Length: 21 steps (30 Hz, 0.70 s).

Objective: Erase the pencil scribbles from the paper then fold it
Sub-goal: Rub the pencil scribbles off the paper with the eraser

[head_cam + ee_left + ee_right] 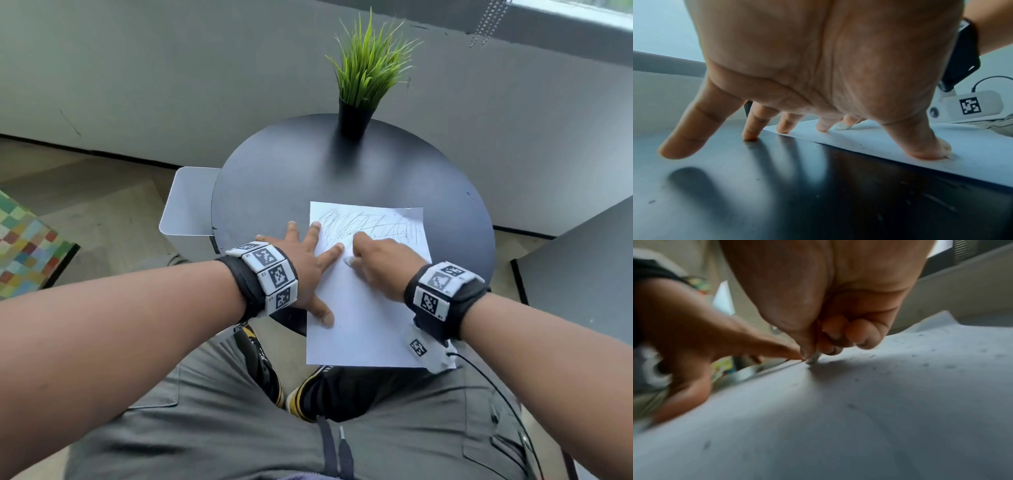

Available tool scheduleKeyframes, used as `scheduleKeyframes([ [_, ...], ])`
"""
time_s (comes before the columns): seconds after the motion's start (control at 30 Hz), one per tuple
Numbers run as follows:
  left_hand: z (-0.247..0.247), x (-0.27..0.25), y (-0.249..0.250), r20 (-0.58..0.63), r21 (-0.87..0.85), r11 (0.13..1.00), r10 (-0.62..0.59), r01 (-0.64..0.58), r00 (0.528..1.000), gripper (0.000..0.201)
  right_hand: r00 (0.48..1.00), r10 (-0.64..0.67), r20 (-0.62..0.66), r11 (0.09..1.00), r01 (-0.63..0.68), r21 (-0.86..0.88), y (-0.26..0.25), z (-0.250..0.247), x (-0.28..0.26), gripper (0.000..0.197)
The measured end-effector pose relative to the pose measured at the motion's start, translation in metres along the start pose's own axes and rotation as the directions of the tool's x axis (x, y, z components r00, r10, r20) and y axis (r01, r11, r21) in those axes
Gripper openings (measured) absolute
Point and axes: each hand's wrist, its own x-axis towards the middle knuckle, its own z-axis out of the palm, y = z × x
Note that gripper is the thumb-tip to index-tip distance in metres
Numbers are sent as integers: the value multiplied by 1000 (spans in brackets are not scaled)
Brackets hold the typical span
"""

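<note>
A white sheet of paper [363, 308] lies on the round black table [281, 178], its near end hanging over the table's front edge. Pencil scribbles [370, 222] cover its far part. My left hand [305, 260] lies flat with spread fingers, thumb and two fingertips pressing the paper's left edge [869, 142], the other fingers on the table. My right hand [380, 260] has curled fingers that pinch a small white eraser [349, 262], whose tip [813, 359] touches the paper [859, 410] just below the scribbles, beside my left index finger.
A black pot with a green grass plant [356, 113] stands at the table's far edge. A white bin [188, 205] sits by the table's left side. My knees are under the table's front edge. A grey wall runs behind.
</note>
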Motion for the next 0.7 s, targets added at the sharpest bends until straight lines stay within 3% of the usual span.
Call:
scheduleKeyframes([
  [0.07, 2, -1, -1, 4, -2, 1000, -4, 4, 1000, 137, 1000, -19, -5, 1000, 19, 24, -11, 8, -6, 16],
  [0.17, 2, 1, -1, -5, -1, 1000, -8, 8, 1000, 135, 968, -186, 165, 982, 184, 29, -34, 21, -29, 15],
  [0.2, 2, 1, -1, -10, -4, 1000, -5, 5, 1000, 136, 972, -162, 170, 987, 161, 17, -29, 17, -27, 14],
  [0.27, 1, 0, -1, -13, -2, 1000, 1, -1, 1000, 136, 997, 47, 64, 998, -50, 49, -7, 5, -6, 19],
  [0.33, 2, -2, -1, -9, -5, 1000, 0, 0, 1000, 136, 973, 226, -45, 969, -220, 114, 12, -1, 4, 23],
  [0.4, 3, -2, -3, -9, -14, 1000, -2, 2, 1000, 137, 983, 180, -30, 979, -176, 105, -3, 5, -6, 20],
  [0.5, 5, 0, -4, -8, -31, 1000, 1, -2, 1000, 137, 992, -43, 120, 995, 31, 96, -37, 17, -32, 18],
  [0.53, 5, -1, -4, -9, -34, 999, 3, -4, 1000, 137, 991, -32, 134, 995, 20, 94, -32, 15, -31, 18],
  [0.6, 5, -2, -4, -9, -41, 999, 0, -1, 1000, 135, 984, 163, 75, 978, -171, 119, -5, 6, -14, 19],
  [0.7, 6, -9, -2, 4, -45, 999, 2, -1, 1000, 132, 902, 432, 3, 866, -415, 278, 39, -9, 0, 21],
])
